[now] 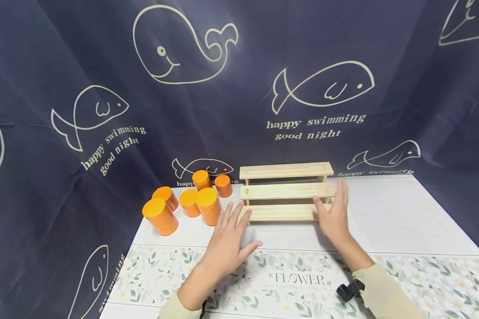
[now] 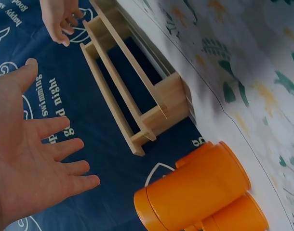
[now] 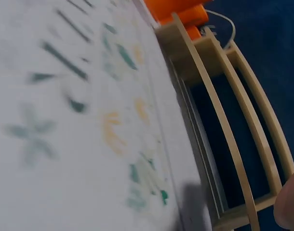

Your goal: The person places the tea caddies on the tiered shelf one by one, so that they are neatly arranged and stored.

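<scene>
A pale wooden stand with three stepped shelves (image 1: 287, 191) stands at the back of the table, nothing on its slats. Near its left front corner my left hand (image 1: 224, 250) is spread with straight fingers; in the left wrist view that hand (image 2: 41, 163) holds nothing and appears apart from the wood. At the stand's right end is my right hand (image 1: 335, 219), fingers extended and thumb apart. Only a piece of this hand (image 3: 289, 202) shows in the right wrist view, beside the slats; whether it touches them I cannot tell.
Several orange lidded canisters, tall and short, stand left of the stand, a tall one (image 1: 209, 207) close to my left fingertips. A floral cloth (image 1: 299, 283) covers the front of the white table (image 1: 399, 212). Behind hangs a dark blue curtain (image 1: 247, 110) with fish drawings.
</scene>
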Demonstrator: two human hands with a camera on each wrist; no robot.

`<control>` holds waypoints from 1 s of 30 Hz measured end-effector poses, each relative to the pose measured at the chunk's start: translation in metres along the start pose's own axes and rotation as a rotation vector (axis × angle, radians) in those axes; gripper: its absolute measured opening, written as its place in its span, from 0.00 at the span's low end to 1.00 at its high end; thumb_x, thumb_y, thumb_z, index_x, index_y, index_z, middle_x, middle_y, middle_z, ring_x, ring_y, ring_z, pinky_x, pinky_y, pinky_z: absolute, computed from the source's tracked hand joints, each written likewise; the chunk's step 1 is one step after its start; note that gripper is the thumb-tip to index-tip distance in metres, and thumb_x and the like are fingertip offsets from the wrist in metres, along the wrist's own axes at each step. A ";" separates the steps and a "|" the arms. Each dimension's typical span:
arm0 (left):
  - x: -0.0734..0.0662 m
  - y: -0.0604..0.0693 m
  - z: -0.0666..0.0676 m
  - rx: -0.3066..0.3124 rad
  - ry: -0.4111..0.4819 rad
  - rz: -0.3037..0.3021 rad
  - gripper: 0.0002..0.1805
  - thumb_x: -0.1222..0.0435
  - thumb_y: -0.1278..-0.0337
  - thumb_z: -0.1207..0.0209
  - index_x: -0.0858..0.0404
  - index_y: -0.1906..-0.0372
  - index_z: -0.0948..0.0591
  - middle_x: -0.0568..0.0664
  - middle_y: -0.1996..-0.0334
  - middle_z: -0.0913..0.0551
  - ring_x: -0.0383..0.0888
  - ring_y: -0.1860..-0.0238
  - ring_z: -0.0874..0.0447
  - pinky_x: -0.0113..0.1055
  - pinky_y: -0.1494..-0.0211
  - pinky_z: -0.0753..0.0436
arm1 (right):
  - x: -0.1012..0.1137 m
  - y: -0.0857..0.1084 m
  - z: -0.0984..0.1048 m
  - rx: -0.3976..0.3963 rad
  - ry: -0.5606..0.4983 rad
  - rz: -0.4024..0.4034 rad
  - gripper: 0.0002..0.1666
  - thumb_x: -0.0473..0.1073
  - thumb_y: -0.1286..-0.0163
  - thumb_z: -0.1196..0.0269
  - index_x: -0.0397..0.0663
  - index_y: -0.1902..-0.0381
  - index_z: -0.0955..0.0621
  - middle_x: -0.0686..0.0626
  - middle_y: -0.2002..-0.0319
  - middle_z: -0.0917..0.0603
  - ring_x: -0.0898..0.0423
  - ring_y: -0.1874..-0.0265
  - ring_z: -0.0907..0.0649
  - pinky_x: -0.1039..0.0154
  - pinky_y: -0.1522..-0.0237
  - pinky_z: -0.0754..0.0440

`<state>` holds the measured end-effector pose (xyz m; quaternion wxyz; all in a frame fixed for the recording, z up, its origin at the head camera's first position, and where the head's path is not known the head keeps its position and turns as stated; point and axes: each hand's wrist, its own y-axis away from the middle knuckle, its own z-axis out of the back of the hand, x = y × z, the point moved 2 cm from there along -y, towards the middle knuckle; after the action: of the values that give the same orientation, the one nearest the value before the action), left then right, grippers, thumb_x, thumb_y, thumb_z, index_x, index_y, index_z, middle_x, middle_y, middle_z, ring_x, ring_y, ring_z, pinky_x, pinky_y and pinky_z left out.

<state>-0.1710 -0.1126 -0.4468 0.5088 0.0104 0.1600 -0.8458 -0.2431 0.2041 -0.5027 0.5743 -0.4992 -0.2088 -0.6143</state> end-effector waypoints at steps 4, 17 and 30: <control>0.007 0.000 0.002 -0.021 -0.032 0.008 0.41 0.42 0.29 0.39 0.57 0.20 0.32 0.57 0.16 0.41 0.63 0.13 0.51 0.61 0.13 0.45 | -0.006 -0.012 0.000 -0.020 -0.053 -0.121 0.54 0.52 0.18 0.45 0.54 0.13 0.66 0.41 0.13 0.65 0.39 0.13 0.59 0.36 0.14 0.57; 0.039 -0.007 0.015 -0.167 0.039 0.140 0.39 0.54 0.36 0.31 0.60 0.22 0.29 0.61 0.17 0.41 0.67 0.14 0.52 0.68 0.16 0.44 | -0.015 -0.033 -0.008 -0.013 -0.248 -0.323 0.49 0.49 0.16 0.50 0.56 0.13 0.66 0.40 0.13 0.53 0.39 0.14 0.46 0.42 0.13 0.48; 0.070 -0.026 0.041 -0.302 0.158 0.375 0.41 0.54 0.36 0.32 0.61 0.21 0.32 0.66 0.19 0.38 0.71 0.18 0.45 0.70 0.17 0.42 | -0.026 -0.055 -0.017 -0.222 -0.440 -0.409 0.38 0.40 0.21 0.40 0.47 0.18 0.37 0.45 0.17 0.36 0.51 0.15 0.38 0.65 0.19 0.34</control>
<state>-0.2218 -0.1730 -0.4140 0.6387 0.0299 0.3190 -0.6996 -0.3035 0.2165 -0.5149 0.3219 -0.6276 -0.3555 -0.6133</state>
